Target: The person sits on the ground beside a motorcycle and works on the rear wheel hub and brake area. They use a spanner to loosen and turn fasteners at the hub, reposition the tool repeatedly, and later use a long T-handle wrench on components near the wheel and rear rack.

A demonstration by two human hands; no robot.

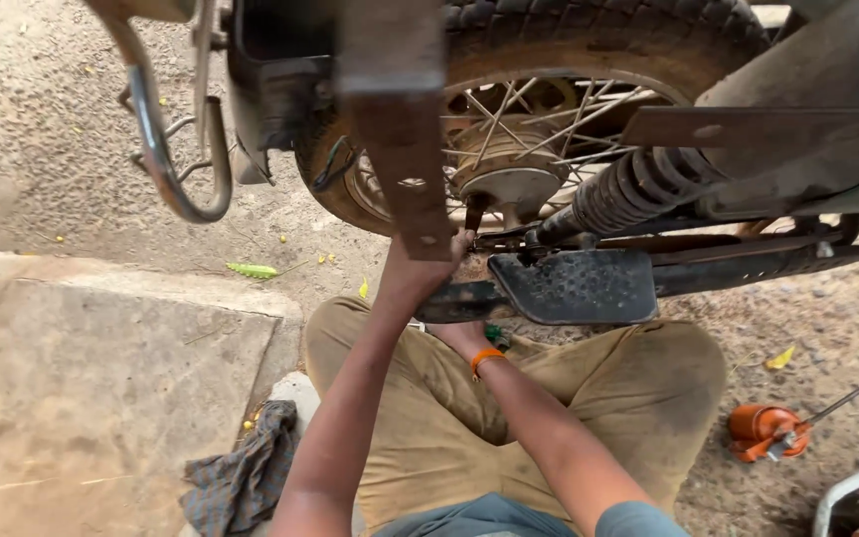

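- Head view: left hand (428,267) reaches up behind rusty bracket (400,149) near wheel hub (509,179); fingers hidden, grip can't tell.
- Right hand (459,336) under black footrest (574,286), fingers hidden, can't tell.
- Looks like hub-side fastening work; next move needs feel, not sight.
- Rag (246,472) on ground.

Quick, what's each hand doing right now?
Left hand: up against the rusty bracket; grip cannot be told.
Right hand: mostly hidden under the footrest; cannot be told.

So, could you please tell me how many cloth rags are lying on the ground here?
1: a crumpled grey checked rag lies on the ground beside the person's left knee, at the concrete slab's edge. Others may be hidden.
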